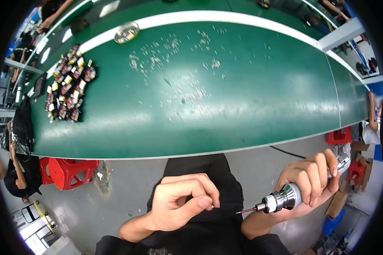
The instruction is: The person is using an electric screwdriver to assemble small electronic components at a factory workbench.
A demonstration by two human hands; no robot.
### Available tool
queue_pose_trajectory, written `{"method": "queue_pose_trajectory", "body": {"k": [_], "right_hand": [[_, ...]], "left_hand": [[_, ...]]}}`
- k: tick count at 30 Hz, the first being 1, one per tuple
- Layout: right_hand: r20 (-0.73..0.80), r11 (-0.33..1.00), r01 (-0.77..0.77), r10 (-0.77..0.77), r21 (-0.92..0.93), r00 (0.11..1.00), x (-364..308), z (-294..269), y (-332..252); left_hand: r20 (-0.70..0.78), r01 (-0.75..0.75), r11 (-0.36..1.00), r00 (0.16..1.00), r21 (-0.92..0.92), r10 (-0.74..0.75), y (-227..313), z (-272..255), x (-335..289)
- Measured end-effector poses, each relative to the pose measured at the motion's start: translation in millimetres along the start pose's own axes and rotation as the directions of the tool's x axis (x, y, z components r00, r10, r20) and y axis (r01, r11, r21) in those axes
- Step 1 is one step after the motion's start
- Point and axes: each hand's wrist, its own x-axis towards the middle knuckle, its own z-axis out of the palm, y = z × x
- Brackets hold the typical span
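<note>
My right hand (308, 182) is wrapped round a silver-grey electric screwdriver (287, 197), held above my lap. Its thin bit points left, toward my other hand. My left hand (181, 202) is closed in a pinch, thumb against forefinger; a tiny pale speck shows at the fingertips, too small to name. A gap separates the bit's tip from those fingers. Both hands are in front of the near edge of a green-topped table (251, 102). Scattered over its middle lie many tiny pale, shiny pieces (191, 93).
A cluster of small dark red and black parts with white and yellow bits (68, 85) sits at the table's left. Near the far white strip is a round shallow dish (127, 32). Red stools (70, 172) stand at left. A black cable (287, 152) runs beside the screwdriver. Other people sit around.
</note>
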Motion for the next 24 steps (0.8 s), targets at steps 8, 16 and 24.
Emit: {"method": "queue_pose_trajectory", "body": {"k": [8, 16, 24], "right_hand": [[-0.184, 0.981, 0.046, -0.082, -0.188, 0.979, 35, -61, -12], [-0.214, 0.985, -0.029, -0.008, -0.167, 0.977, 44, -80, -3], [-0.138, 0.965, -0.083, 0.049, -0.249, 0.989, 33, -87, -6]], "left_hand": [[-0.177, 0.002, 0.682, 0.966, 0.732, 0.187, 52, -81, 106], [-0.168, 0.189, -0.018, 0.909, 0.982, 0.382, 56, -180, 289], [-0.221, 0.337, -0.222, 0.879, 0.915, 0.422, 34, -211, 354]]}}
